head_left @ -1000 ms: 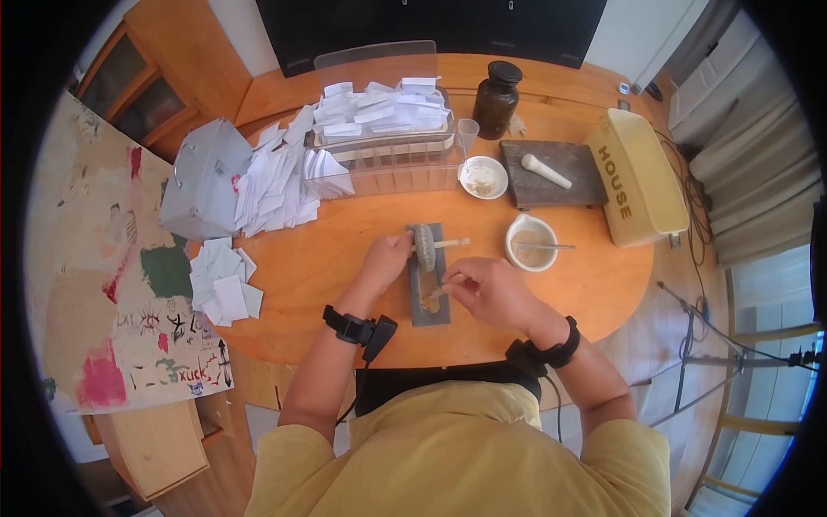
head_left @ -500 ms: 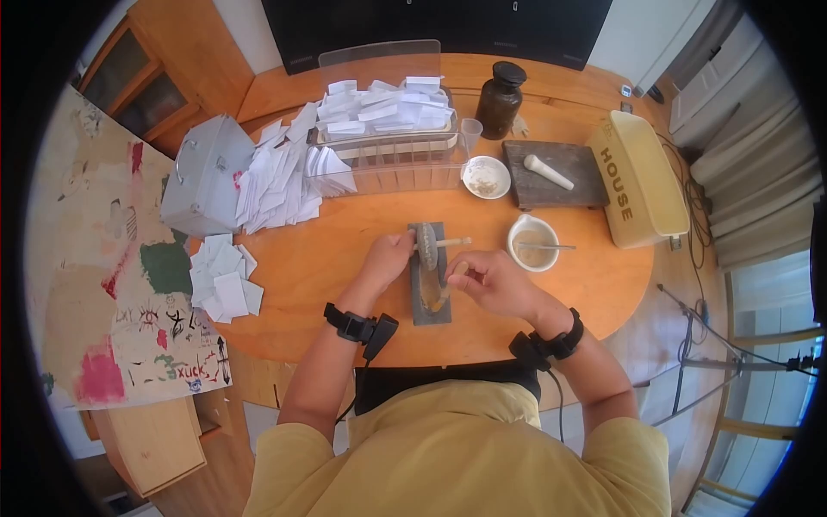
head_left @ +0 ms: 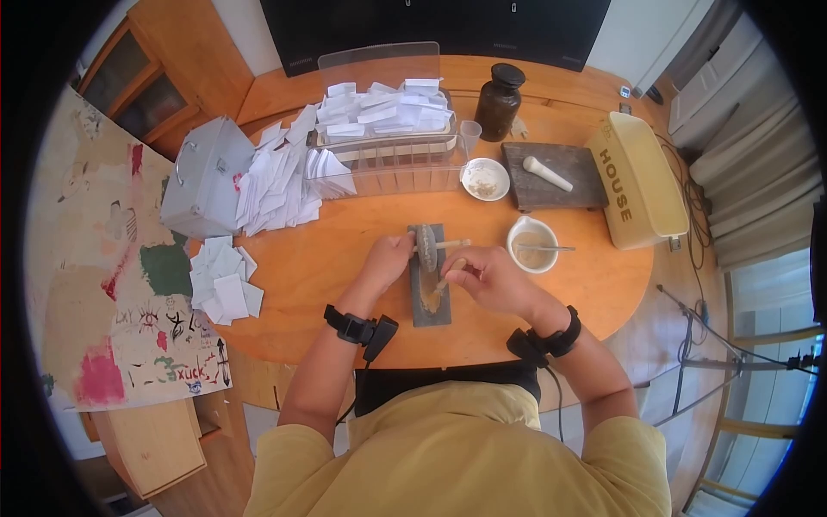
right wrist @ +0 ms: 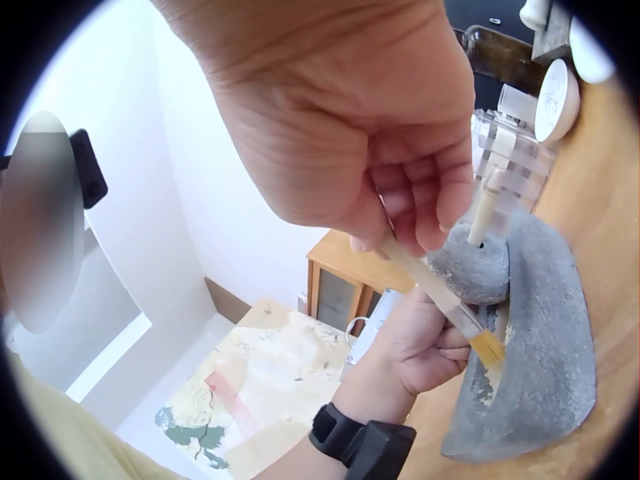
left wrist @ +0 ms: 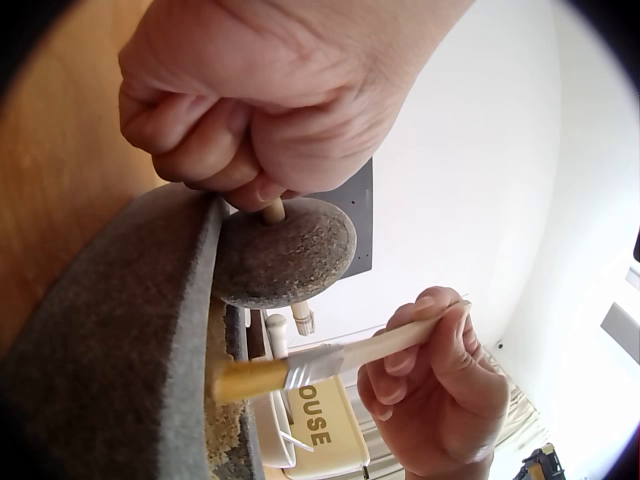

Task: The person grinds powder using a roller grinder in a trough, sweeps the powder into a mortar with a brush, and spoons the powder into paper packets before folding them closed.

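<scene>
Left grip [head_left: 391,256] at a wooden-handled stone wheel [head_left: 426,250], right grip [head_left: 491,278] with a brush [head_left: 441,285], grey trough [head_left: 432,320] beneath.

From the head, looks forward and down over the near edge of the rounded orange-brown wooden table [head_left: 603,284], far enough back to include its far edge and the wide black panel [head_left: 431,34] beyond. From the left wrist, looks rolled sideways and very near, close behind the left grip [left wrist: 265,105], across the grey stone trough [left wrist: 110,340] toward the right edge and the cream bin lettered HOUSE [left wrist: 330,435], shared with the head view. From the right wrist, looks from close behind the right grip [right wrist: 350,140], likewise rolled, toward the left edge and the pale paint-daubed board [right wrist: 265,385], also shared with the head view. At both wrists, shows the trough, grey stone disc [left wrist: 285,260] and yellow-bristled brush [left wrist: 325,365] from opposite sides.
</scene>
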`<state>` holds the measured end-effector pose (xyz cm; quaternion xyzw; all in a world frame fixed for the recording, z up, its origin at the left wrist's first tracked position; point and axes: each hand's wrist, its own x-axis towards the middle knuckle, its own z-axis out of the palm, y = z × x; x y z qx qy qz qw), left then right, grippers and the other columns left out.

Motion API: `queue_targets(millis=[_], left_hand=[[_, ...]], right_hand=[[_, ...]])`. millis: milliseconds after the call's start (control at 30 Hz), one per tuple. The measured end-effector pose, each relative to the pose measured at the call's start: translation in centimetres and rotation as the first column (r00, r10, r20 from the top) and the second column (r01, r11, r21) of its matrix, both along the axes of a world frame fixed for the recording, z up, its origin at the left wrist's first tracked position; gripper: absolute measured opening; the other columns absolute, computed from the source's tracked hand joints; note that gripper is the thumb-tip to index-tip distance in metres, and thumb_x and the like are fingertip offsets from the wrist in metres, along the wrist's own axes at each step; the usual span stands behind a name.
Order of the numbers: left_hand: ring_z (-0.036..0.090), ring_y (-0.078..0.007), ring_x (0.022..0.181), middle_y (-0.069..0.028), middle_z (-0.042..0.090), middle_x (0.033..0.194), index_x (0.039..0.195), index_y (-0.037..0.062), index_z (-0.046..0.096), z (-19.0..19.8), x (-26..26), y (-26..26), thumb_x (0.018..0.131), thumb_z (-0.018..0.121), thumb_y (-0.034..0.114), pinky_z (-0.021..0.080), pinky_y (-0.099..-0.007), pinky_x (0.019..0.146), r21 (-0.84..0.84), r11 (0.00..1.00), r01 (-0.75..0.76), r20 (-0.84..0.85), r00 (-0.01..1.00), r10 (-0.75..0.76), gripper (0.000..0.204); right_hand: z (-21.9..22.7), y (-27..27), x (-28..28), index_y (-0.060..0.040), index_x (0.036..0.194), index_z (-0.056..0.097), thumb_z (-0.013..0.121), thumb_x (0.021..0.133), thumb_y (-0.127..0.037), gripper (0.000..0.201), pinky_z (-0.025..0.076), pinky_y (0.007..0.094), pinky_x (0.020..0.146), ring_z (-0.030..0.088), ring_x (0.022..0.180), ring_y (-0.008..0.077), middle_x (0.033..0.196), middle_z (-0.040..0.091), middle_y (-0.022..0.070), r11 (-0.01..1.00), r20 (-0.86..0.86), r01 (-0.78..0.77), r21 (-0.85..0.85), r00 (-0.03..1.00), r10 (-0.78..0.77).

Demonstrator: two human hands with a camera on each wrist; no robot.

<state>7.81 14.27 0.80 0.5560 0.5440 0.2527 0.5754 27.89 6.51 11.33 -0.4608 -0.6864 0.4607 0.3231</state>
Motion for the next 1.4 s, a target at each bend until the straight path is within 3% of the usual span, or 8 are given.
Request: queue_targets(millis=[67, 167, 233, 367, 567, 767, 1067, 1400], left_hand=[[0.036, -0.0072, 0.058, 0.0049, 0.044, 0.061, 0.063, 0.0036, 0.056, 0.5, 0.0, -0.1, 0.099, 0.046, 0.032, 0.030, -0.0259, 0.054, -0.002, 1.000, -0.005, 0.007, 1.000, 0.005, 0.047], [0.038, -0.0085, 0.058, 0.0029, 0.046, 0.061, 0.067, 0.0006, 0.058, 0.9, 0.1, -0.4, 0.099, 0.046, 0.032, 0.032, -0.0271, 0.055, 0.009, 1.000, -0.014, 0.011, 1.000, 0.014, 0.046], [0.045, -0.0107, 0.058, -0.0018, 0.052, 0.063, 0.075, -0.0057, 0.062, 0.4, 0.0, -0.1, 0.097, 0.046, 0.031, 0.037, -0.0296, 0.056, 0.020, 1.000, 0.000, 0.002, 1.000, 0.000, 0.046], [0.045, -0.0102, 0.060, -0.0017, 0.053, 0.065, 0.076, -0.0059, 0.063, 0.2, -0.1, 0.1, 0.098, 0.045, 0.031, 0.037, -0.0291, 0.058, -0.005, 1.000, 0.027, -0.008, 1.000, -0.027, 0.046], [0.044, -0.0101, 0.062, -0.0005, 0.053, 0.066, 0.077, -0.0052, 0.063, 0.1, 0.2, -0.1, 0.098, 0.045, 0.031, 0.037, -0.0285, 0.059, -0.018, 1.000, -0.019, 0.060, 0.998, 0.020, 0.046], [0.043, -0.0103, 0.060, -0.0004, 0.052, 0.065, 0.075, -0.0040, 0.062, -0.7, 0.0, 0.1, 0.098, 0.045, 0.031, 0.036, -0.0288, 0.058, -0.020, 1.000, -0.017, 0.040, 0.999, 0.018, 0.046], [0.041, -0.0104, 0.057, 0.0004, 0.047, 0.060, 0.071, -0.0029, 0.060, -1.3, -0.1, 0.4, 0.098, 0.045, 0.031, 0.034, -0.0295, 0.054, -0.012, 1.000, -0.008, 0.057, 0.998, 0.009, 0.047], [0.038, -0.0098, 0.054, 0.0020, 0.042, 0.057, 0.068, -0.0019, 0.059, -0.3, -0.1, 0.0, 0.098, 0.046, 0.032, 0.032, -0.0294, 0.052, -0.003, 1.000, -0.005, 0.007, 1.000, 0.005, 0.047]], right_hand=[[-0.7, -0.1, -0.3, -0.0009, 0.092, 0.064, 0.062, 0.089, -0.005, 0.006, 0.038, 0.0261, 0.052, 0.044, 0.055, 0.0092, 0.065, 0.054, 0.0057, 0.998, -0.071, 0.047, 0.042, 0.997, -0.044], [-0.6, -0.3, -0.1, -0.0030, 0.091, 0.064, 0.063, 0.090, -0.008, 0.006, 0.041, 0.0222, 0.056, 0.048, 0.059, 0.0078, 0.079, 0.063, 0.0035, 0.997, -0.009, 0.059, 0.058, 0.998, -0.059], [-1.8, 0.1, 0.5, -0.0029, 0.091, 0.063, 0.062, 0.092, -0.011, 0.008, 0.042, 0.0212, 0.055, 0.050, 0.059, 0.0072, 0.078, 0.063, 0.0024, 0.989, -0.047, 0.148, -0.016, 0.988, -0.148], [-4.3, 0.6, 0.7, -0.0019, 0.093, 0.062, 0.059, 0.094, -0.014, 0.013, 0.042, 0.0205, 0.050, 0.051, 0.055, 0.0046, 0.068, 0.060, 0.0003, 0.929, -0.246, 0.309, -0.203, 0.902, -0.354], [-5.9, 0.7, 1.1, -0.0013, 0.092, 0.062, 0.059, 0.094, -0.017, 0.016, 0.044, 0.0205, 0.048, 0.054, 0.054, 0.0062, 0.067, 0.060, 0.0014, 0.794, -0.284, 0.489, -0.361, 0.754, -0.593], [-5.7, 0.6, 1.1, -0.0013, 0.091, 0.060, 0.059, 0.094, -0.017, 0.015, 0.044, 0.0205, 0.048, 0.054, 0.054, 0.0056, 0.067, 0.059, 0.0007, 0.815, -0.318, 0.483, -0.319, 0.756, -0.572], [-4.2, 0.1, 0.2, -0.0012, 0.090, 0.062, 0.060, 0.093, -0.015, 0.014, 0.044, 0.0200, 0.051, 0.055, 0.056, 0.0049, 0.067, 0.061, 0.0007, 0.857, -0.190, 0.470, -0.210, 0.841, -0.507], [-4.0, 0.1, 0.0, -0.0011, 0.087, 0.062, 0.060, 0.093, -0.013, 0.013, 0.044, 0.0211, 0.049, 0.055, 0.053, 0.0052, 0.064, 0.060, 0.0007, 0.836, -0.176, 0.528, -0.149, 0.817, -0.548]])
